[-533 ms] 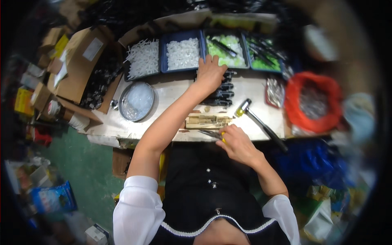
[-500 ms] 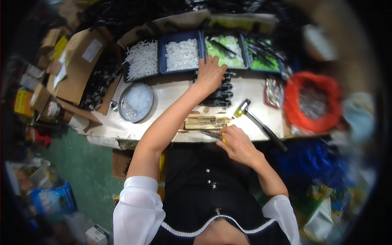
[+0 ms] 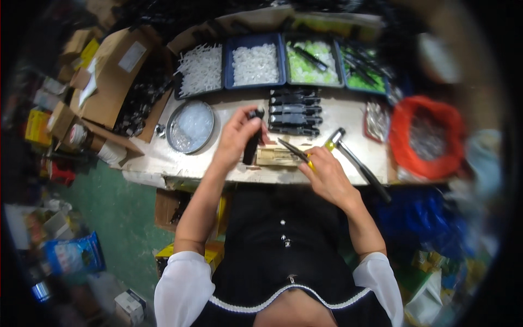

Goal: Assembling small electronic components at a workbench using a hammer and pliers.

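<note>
My left hand (image 3: 234, 139) is closed around a long black plastic piece (image 3: 251, 148), held upright over the bench just left of a pale wooden block (image 3: 274, 157) with a slot in it. In my right hand (image 3: 331, 175) are yellow-handled pliers (image 3: 293, 148) with long, dark, pointed jaws, aimed up and left across the block's right end. Beyond the block lies a row of similar black pieces (image 3: 295, 118), side by side. A hammer (image 3: 357, 168) with a black grip rests right of the pliers, its head toward the row.
Along the back stand trays of white sticks (image 3: 201, 71), white bits (image 3: 255, 64), green-and-white bits (image 3: 311, 65) and green bits with black pieces (image 3: 362, 76). A round metal pan (image 3: 190, 128) and cardboard box (image 3: 111, 82) are left; a red-lined container (image 3: 397, 128) is right.
My left hand has come back from the row of black pieces toward me, now with one black piece in it. The pliers in my right hand have swung upward and moved slightly right.
</note>
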A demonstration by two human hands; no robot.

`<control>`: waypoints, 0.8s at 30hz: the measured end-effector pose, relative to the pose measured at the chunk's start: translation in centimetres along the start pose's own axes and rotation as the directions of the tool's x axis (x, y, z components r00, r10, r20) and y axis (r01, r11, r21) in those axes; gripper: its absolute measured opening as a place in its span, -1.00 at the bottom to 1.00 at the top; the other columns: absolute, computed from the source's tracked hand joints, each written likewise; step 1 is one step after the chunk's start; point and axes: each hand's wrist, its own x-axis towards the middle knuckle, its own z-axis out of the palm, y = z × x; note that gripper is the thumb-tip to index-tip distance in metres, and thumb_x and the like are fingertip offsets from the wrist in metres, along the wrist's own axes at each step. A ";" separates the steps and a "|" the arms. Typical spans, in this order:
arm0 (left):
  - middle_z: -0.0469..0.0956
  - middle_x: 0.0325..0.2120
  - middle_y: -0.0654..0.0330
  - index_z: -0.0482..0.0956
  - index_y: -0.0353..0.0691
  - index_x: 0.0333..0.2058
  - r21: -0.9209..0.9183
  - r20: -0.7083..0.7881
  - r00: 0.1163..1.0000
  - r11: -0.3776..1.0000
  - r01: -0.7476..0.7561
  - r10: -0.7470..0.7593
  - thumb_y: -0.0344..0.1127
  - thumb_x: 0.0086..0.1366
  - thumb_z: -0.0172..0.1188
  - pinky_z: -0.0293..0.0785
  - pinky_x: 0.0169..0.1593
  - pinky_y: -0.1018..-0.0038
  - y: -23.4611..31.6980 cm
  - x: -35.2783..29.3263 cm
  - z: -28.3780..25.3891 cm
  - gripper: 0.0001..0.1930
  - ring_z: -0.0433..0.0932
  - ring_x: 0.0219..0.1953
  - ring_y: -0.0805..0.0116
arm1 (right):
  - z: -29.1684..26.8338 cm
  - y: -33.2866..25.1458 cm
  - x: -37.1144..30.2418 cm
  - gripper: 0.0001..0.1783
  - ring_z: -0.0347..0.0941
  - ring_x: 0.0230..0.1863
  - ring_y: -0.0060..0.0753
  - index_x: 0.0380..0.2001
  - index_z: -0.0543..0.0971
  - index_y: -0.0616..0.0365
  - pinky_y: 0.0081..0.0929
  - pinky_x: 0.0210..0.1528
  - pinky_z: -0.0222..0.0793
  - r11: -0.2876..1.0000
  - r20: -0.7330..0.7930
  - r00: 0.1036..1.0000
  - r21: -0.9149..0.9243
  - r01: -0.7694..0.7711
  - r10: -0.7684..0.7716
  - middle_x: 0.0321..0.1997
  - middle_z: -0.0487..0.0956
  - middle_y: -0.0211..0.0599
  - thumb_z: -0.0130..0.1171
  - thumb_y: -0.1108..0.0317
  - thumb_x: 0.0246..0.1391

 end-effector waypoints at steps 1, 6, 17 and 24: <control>0.46 -0.46 0.16 0.27 -0.27 -0.02 0.007 -0.003 1.000 0.999 0.031 -0.031 -0.34 0.29 -0.03 0.48 -0.39 0.59 -0.7 -1.3 0.4 -0.69 0.50 -0.46 0.43 | 0.2 -0.2 0.3 -0.78 0.35 -0.24 -0.09 -0.51 0.46 0.36 -0.29 -0.19 0.28 1.000 0.010 1.000 0.004 0.001 -0.001 -0.34 0.44 -0.11 0.15 0.37 -0.01; 0.44 -0.52 0.27 0.38 -0.32 -0.09 0.132 -0.041 0.997 0.989 -0.065 0.071 -0.34 0.29 0.03 0.36 -0.48 0.68 -2.8 -4.8 1.2 -0.74 0.42 -0.54 0.60 | 1.1 -1.0 0.9 -0.76 0.34 -0.27 -0.08 -0.51 0.46 0.37 -0.27 -0.20 0.28 1.000 0.007 1.000 0.004 0.011 -0.011 -0.34 0.44 -0.11 0.12 0.34 0.02; 0.50 -0.61 0.22 0.48 -0.39 -0.20 0.430 -0.085 0.989 0.899 -0.076 0.124 -0.38 0.21 0.13 0.33 -0.58 0.64 -2.0 -6.4 1.8 -0.77 0.40 -0.66 0.58 | 1.6 -1.9 -0.1 -0.80 0.40 -0.32 -0.02 -0.48 0.43 0.37 -0.26 -0.29 0.34 1.000 0.105 0.995 -0.022 0.008 -0.006 -0.36 0.42 -0.05 0.14 0.40 -0.01; 0.44 -0.62 0.02 0.43 -0.42 -0.23 -0.518 0.541 0.804 0.655 0.550 -0.246 -0.31 0.21 0.10 0.36 -0.70 0.42 -4.3 -7.8 -3.3 -0.73 0.41 -0.72 0.26 | 1.8 -2.1 -0.3 -0.81 0.40 -0.38 -0.04 -0.50 0.44 0.34 -0.26 -0.35 0.37 0.974 0.286 0.935 -0.025 0.227 -0.210 -0.41 0.43 -0.07 0.17 0.41 -0.06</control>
